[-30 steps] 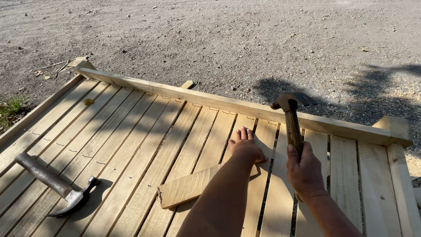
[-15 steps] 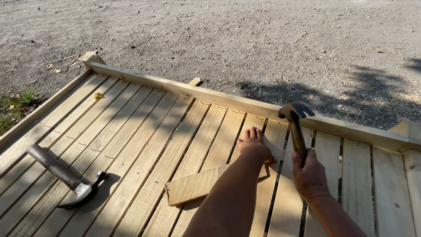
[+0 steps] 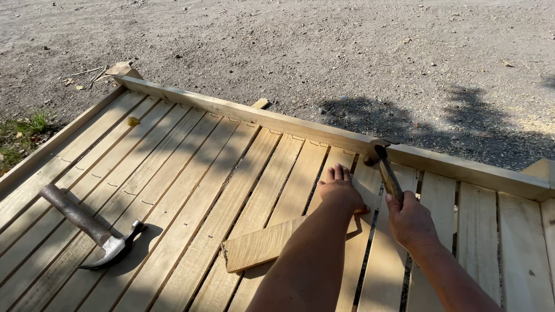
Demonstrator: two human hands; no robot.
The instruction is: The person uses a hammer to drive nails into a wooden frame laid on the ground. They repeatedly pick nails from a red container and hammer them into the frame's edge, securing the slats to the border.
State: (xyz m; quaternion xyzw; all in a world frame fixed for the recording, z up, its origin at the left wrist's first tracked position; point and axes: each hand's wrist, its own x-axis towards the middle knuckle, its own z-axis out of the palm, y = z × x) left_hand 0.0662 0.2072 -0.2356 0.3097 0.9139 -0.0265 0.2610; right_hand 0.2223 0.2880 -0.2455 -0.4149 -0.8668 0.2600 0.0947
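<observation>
The right hand is closed around the wooden handle of a hammer, fingers wrapped tight. The hammer's head lies at the inner edge of the top rail, the long board that runs along the far side of the slatted wooden panel, and appears to touch the slat end there; whether it strikes a nail cannot be told. The handle slopes back from the rail toward the wrist.

The left hand lies palm down on a slat just left of the hammer, fingers stretched flat and close together, pointing at the rail and gripping nothing. Its fingertips stop a little short of the rail. Under the heel of this hand starts a loose short board, which lies slantwise across the slats and reaches away from the rail toward the near left.

A second tool, a claw hammer with a dark handle, lies untouched on the slats well apart from both hands, far to the left of the loose board, its head toward the near side. Beyond the rail is gravel ground, with a patch of grass past the panel's left edge.
</observation>
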